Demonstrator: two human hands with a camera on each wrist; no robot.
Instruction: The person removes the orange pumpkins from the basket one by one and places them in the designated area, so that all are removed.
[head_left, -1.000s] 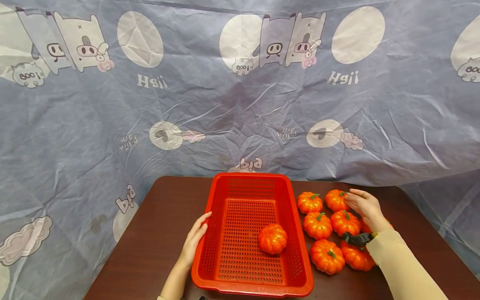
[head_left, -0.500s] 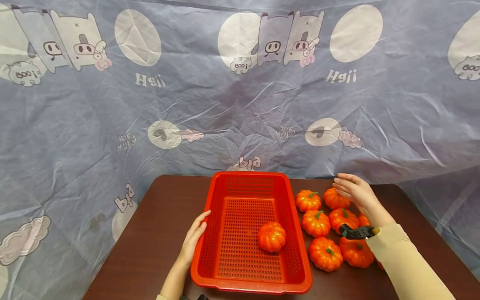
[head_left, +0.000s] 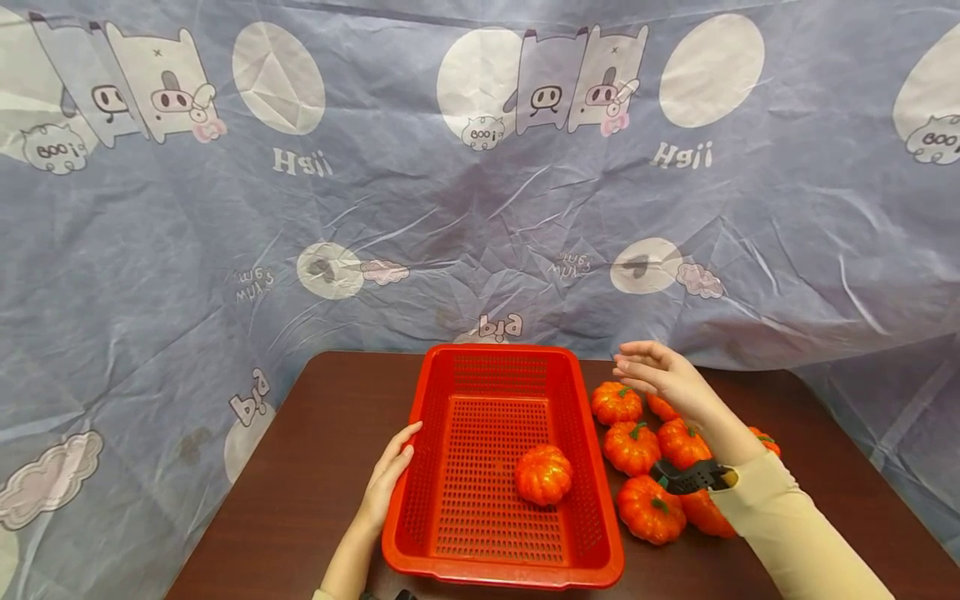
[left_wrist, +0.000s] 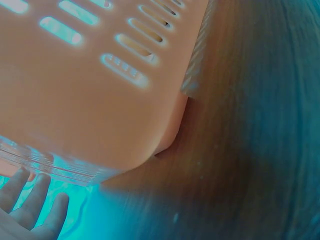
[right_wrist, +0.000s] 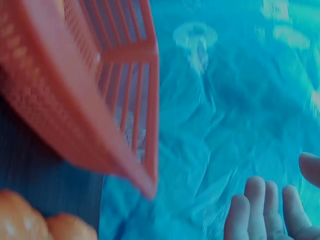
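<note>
- Pumpkin (head_left: 617, 402), stem up, sat on the counter (head_left: 315, 467) just right of the basket (head_left: 491, 567), whose long axis ran away from me.
- My right hand (head_left: 663, 377) hovered above it, fingers relaxed, holding nothing.
- My left hand (head_left: 390, 471) rested flat against the basket's left wall.

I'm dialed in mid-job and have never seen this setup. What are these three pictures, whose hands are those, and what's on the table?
No machine here: a person works bare-handed, wearing three cameras. The wide picture comes from the head; the two blurry close-ups come from the wrists. On the brown table stands a red basket with one orange pumpkin inside. More pumpkins lie beside it on the right. The left hand rests with straight fingers against the basket's left wall. The right hand hovers open above the loose pumpkins, holding nothing.
</note>
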